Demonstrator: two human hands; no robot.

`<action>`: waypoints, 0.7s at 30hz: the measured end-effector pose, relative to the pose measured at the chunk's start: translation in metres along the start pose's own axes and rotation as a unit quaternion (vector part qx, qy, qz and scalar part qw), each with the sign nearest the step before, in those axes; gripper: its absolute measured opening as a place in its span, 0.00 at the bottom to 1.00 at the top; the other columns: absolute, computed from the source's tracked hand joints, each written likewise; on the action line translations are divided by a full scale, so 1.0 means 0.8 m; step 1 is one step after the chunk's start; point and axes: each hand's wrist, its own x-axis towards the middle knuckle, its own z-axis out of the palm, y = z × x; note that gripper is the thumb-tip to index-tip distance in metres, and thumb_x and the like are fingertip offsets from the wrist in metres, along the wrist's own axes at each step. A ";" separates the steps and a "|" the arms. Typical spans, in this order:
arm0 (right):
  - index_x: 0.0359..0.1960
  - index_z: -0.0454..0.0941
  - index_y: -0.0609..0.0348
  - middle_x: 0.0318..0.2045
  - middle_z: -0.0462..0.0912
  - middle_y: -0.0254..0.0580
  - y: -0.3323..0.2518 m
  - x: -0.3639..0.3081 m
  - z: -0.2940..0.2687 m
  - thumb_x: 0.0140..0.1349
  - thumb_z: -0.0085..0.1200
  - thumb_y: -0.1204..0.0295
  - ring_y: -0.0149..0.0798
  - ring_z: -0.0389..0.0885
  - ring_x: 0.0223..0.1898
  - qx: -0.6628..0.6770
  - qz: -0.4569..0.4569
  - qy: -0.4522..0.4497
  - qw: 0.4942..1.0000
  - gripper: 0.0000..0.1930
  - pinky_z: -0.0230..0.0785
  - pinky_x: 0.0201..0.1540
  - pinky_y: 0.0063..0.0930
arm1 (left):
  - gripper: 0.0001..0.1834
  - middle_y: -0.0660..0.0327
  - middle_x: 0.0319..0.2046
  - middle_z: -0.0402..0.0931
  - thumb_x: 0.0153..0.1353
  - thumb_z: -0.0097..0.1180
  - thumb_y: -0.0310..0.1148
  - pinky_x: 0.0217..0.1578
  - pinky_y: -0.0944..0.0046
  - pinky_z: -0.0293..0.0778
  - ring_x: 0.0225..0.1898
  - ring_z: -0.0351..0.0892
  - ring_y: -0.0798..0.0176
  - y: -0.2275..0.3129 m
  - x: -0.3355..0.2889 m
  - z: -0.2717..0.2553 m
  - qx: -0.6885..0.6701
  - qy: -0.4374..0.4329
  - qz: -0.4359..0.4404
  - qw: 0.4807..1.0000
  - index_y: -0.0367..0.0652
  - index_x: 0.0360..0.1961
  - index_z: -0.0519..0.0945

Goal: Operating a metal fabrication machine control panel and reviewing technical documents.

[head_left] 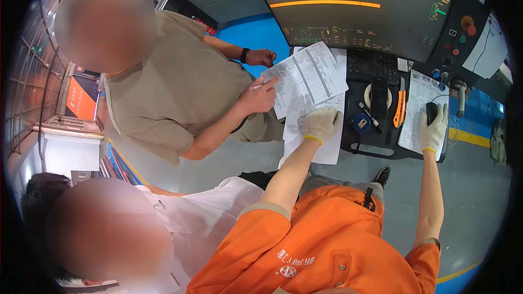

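Note:
My left hand (323, 125), in a white knit glove with a yellow cuff, is closed at the edge of printed sheets of paper (321, 149); its fingertips are partly hidden. My right hand (434, 130), gloved the same way, rests over a black computer mouse (432, 112). Under the mouse lie more printed sheets (415, 125). Just beyond my left hand, a co-worker's bare hand (258, 97) holds the edge of a printed form (310, 76).
A wide monitor (354, 13) stands over a black keyboard (373, 68). Between my hands are a tape roll (368, 97), orange utility knife (400, 109), blue tape measure (361, 123) and marker (370, 114). A scanner (461, 98) is at right. Two people stand at my left.

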 end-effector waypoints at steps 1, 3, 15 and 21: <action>0.81 0.72 0.64 0.80 0.76 0.62 0.002 0.000 0.001 0.76 0.69 0.65 0.64 0.77 0.77 -0.007 0.010 -0.012 1.000 0.36 0.73 0.79 0.47 | 0.18 0.54 0.27 0.88 0.72 0.60 0.46 0.31 0.45 0.78 0.27 0.85 0.42 0.001 0.001 0.000 -0.004 -0.002 0.001 1.000 0.46 0.29 0.87; 0.81 0.72 0.64 0.80 0.76 0.62 0.002 0.001 0.002 0.75 0.69 0.65 0.64 0.77 0.77 0.001 0.015 -0.018 1.000 0.36 0.73 0.79 0.47 | 0.18 0.54 0.28 0.89 0.72 0.59 0.46 0.32 0.45 0.78 0.28 0.86 0.41 0.002 0.002 -0.004 0.000 -0.014 -0.004 1.000 0.46 0.29 0.87; 0.74 0.79 0.64 0.82 0.75 0.63 0.013 -0.003 0.005 0.78 0.66 0.67 0.65 0.79 0.76 0.044 -0.001 -0.011 0.999 0.27 0.73 0.78 0.47 | 0.18 0.54 0.29 0.87 0.73 0.58 0.45 0.34 0.43 0.77 0.29 0.84 0.40 0.003 -0.001 -0.007 0.000 -0.021 -0.009 1.000 0.45 0.29 0.84; 0.59 0.82 0.64 0.81 0.77 0.62 0.025 -0.003 0.010 0.82 0.62 0.71 0.65 0.79 0.75 0.048 -0.061 0.034 0.996 0.12 0.72 0.77 0.46 | 0.17 0.54 0.28 0.86 0.72 0.59 0.45 0.33 0.43 0.77 0.29 0.84 0.41 0.000 -0.002 -0.001 0.000 0.004 -0.005 1.000 0.46 0.29 0.83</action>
